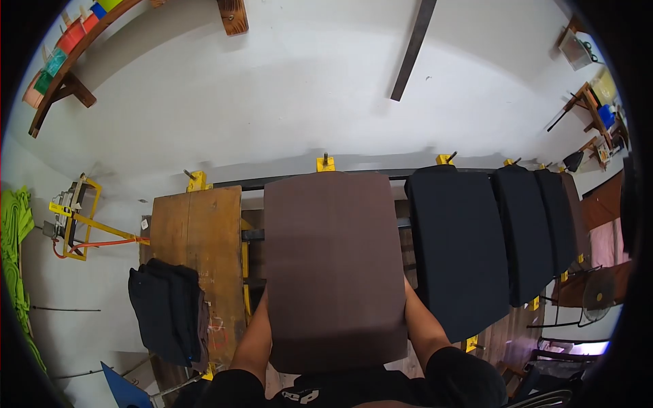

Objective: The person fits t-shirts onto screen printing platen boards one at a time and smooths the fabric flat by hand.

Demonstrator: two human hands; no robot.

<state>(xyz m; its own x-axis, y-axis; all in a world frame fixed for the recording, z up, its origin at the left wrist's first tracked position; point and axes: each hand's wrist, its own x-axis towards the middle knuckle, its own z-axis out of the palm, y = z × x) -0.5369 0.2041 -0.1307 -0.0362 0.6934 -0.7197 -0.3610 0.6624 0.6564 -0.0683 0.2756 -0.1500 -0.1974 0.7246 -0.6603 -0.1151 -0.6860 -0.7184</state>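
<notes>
A brown garment [333, 258], probably a T-shirt, is stretched smooth over a flat board straight in front of me. My left forearm [254, 340] reaches up along its left edge, and my right forearm [423, 325] along its right edge. Both hands are hidden behind or under the cloth, so their fingers do not show. To the right, a black garment [459, 251] covers the neighbouring board. On the left is a bare wooden board [197, 224], with a stack of folded dark garments [166, 309] at its near end.
Further black-covered boards [524, 234] continue to the right. Yellow brackets [326, 164] line the dark rail by the white wall. A yellow metal frame [85, 217] stands left, near green cloth [15, 251]. A fan [598, 294] is at the right.
</notes>
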